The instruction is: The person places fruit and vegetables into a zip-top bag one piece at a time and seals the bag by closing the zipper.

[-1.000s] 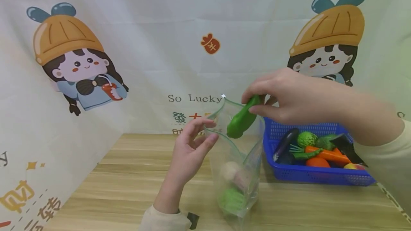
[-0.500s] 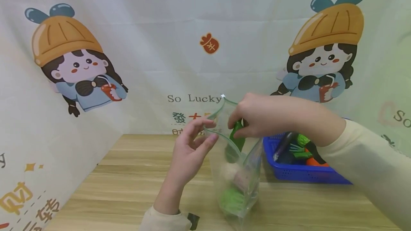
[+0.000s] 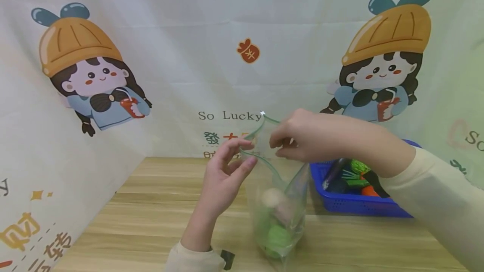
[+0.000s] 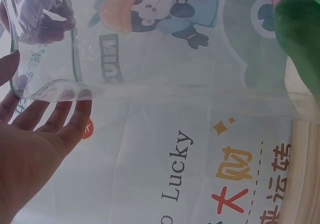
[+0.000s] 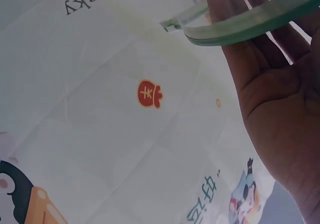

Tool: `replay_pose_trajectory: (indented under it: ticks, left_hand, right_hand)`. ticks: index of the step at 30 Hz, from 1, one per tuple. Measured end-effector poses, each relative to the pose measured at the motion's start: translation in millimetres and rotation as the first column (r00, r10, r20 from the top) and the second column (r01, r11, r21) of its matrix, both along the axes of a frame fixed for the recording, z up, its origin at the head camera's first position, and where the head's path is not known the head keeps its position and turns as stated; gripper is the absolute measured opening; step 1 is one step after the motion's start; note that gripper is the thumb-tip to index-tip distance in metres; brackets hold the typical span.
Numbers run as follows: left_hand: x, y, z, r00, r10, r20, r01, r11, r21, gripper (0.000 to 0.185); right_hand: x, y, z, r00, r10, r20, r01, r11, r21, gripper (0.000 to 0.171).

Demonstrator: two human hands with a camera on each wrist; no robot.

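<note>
A clear zip bag (image 3: 277, 179) with a green-edged mouth stands on the table. My left hand (image 3: 223, 179) holds its rim at the left, thumb and fingers curled about the edge. At the mouth, my right hand (image 3: 298, 135) hangs with loosely bent fingers and nothing between them. In the right wrist view, the bag's green zip strip (image 5: 250, 28) crosses in front of the fingers. Inside the bag lie a pale round item (image 3: 273, 197), a pinkish item (image 3: 286, 212) and a light green item (image 3: 280, 236). A green pepper (image 4: 299, 41) shows inside the bag in the left wrist view.
Right of the bag stands a blue plastic basket (image 3: 363, 205) with an eggplant (image 3: 334, 174), a green wrinkled vegetable (image 3: 359, 166) and orange items, partly hidden by my right arm. The wooden table (image 3: 151, 213) meets a printed cloth backdrop (image 3: 189, 66).
My right hand has carried the green pepper from above the bag down into its mouth and let it go. The pepper has dropped among the other items. My left hand has stayed put.
</note>
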State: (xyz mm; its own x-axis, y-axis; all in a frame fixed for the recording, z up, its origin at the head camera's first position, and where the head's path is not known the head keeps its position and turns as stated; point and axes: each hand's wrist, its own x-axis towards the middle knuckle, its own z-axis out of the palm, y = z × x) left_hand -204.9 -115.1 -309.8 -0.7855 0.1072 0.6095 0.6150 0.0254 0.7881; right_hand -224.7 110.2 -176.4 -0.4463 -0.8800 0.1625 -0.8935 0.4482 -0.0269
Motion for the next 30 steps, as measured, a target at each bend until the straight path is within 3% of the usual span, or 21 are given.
replay_pose_trajectory:
  ticks: [5, 11, 15, 19, 21, 24, 30]
  left_hand:
    - [-0.5, -1, 0.2, 1.000, 0.003, 0.009, -0.002, 1.000, -0.010, 0.034]
    - [-0.3, -2, 0.8, 1.000, -0.014, 0.002, 0.014, 0.999, -0.042, 0.036]
    - [0.6, -2, 1.6, 1.000, -0.014, -0.007, 0.014, 0.999, -0.050, 0.036]
    - [0.4, -2, 2.3, 1.000, -0.007, -0.019, 0.006, 0.999, -0.045, 0.035]
    - [0.4, -2, 1.9, 1.000, -0.007, -0.026, 0.006, 0.999, -0.046, 0.035]
    - [-0.4, -2, 0.7, 0.999, -0.006, -0.036, 0.005, 0.999, -0.052, 0.036]
    - [-2.0, -1, -3.7, 0.999, 0.008, -0.032, -0.010, 0.998, -0.060, 0.037]
  right_hand:
    - [4.1, 17, -5.8, 0.992, 0.027, -0.121, -0.045, 0.987, -0.155, 0.010]
    - [14.1, 46, -24.5, 0.984, -0.040, -0.173, -0.021, 0.941, -0.338, 0.019]
    - [21.7, 67, -44.5, 0.981, -0.099, -0.169, 0.005, 0.876, -0.481, 0.029]
    - [31.1, 89, -67.9, 0.978, -0.122, -0.167, -0.014, 0.767, -0.641, 0.039]
    - [36.6, 97, -78.9, 0.976, -0.151, -0.160, 0.000, 0.727, -0.687, 0.042]
    - [39.9, 105, -90.8, 0.973, -0.187, -0.137, 0.035, 0.703, -0.710, 0.046]
    - [33.2, 119, -100.2, 0.957, -0.269, -0.111, 0.108, 0.683, -0.722, 0.043]
